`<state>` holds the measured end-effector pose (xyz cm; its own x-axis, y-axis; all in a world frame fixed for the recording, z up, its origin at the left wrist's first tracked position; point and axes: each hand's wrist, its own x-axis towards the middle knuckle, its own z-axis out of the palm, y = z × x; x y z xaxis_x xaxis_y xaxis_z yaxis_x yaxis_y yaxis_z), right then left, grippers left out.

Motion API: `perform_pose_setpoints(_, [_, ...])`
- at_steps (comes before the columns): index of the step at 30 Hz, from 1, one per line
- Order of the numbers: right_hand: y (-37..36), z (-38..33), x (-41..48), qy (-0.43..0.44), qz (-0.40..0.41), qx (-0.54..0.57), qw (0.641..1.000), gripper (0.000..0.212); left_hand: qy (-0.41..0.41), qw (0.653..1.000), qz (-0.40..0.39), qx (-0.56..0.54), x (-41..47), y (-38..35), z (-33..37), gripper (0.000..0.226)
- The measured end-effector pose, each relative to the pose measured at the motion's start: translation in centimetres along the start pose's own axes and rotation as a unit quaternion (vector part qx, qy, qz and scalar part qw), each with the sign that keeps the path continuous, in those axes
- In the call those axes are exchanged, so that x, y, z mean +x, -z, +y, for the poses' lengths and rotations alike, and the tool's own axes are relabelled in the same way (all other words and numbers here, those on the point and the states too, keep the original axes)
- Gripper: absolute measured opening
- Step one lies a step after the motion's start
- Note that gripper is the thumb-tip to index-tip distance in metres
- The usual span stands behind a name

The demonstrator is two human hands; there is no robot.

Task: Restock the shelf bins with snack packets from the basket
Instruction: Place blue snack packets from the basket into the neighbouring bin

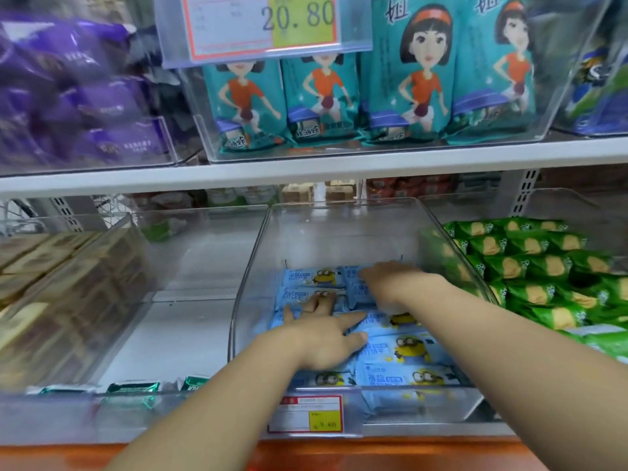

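Two bare forearms reach forward into a clear plastic shelf bin set below a white shelf board. The bin holds light-blue snack packets printed with a yellow goggle-eyed cartoon figure, lying flat in overlapping rows across its floor. The left hand lies palm down on the packets near the middle, its grip spread wide, fingers straight and fanned, with a thin ring on one finger. The right hand stretches deeper, its wrist bent so the fingers point left. Its grip is flat and pressing on a back-row packet, pinching nothing. Just to the right, a neighbouring bin is heaped with green packets. Above the board, teal packets showing a cartoon girl stand upright behind a price tag reading 20.80.
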<state>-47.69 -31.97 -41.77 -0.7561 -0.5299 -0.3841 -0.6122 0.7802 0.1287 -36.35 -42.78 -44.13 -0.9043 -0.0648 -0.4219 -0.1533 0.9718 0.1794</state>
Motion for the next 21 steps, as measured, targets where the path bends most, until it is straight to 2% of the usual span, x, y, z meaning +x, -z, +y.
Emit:
perform_pose_setpoints(5, [-0.7,-0.3,-0.9,0.027,-0.055,-0.020,0.998,0.048,0.014,0.999,0.016,-0.027,-0.1,0.0,-0.1,0.058])
perform_pose_setpoints(10, [-1.7,-0.3,-0.8,0.032,-0.035,-0.027,0.999,0.053,0.029,0.998,0.048,-0.011,0.0,-0.1,-0.4,0.064])
perform_pose_setpoints(13, [-2.1,-0.3,-1.1,0.024,-0.034,-0.021,0.999,0.064,0.047,0.996,0.074,0.001,0.4,0.5,-0.8,0.065])
perform_pose_setpoints(17, [-2.8,-0.6,-1.4,0.014,-0.002,-0.035,0.999,0.068,0.072,0.997,0.031,0.012,0.9,0.9,-1.1,0.060])
perform_pose_setpoints(21, [-3.1,-1.1,-1.7,0.026,-0.020,-0.046,0.998,0.074,0.097,0.995,0.007,0.032,1.3,0.3,-1.2,0.059])
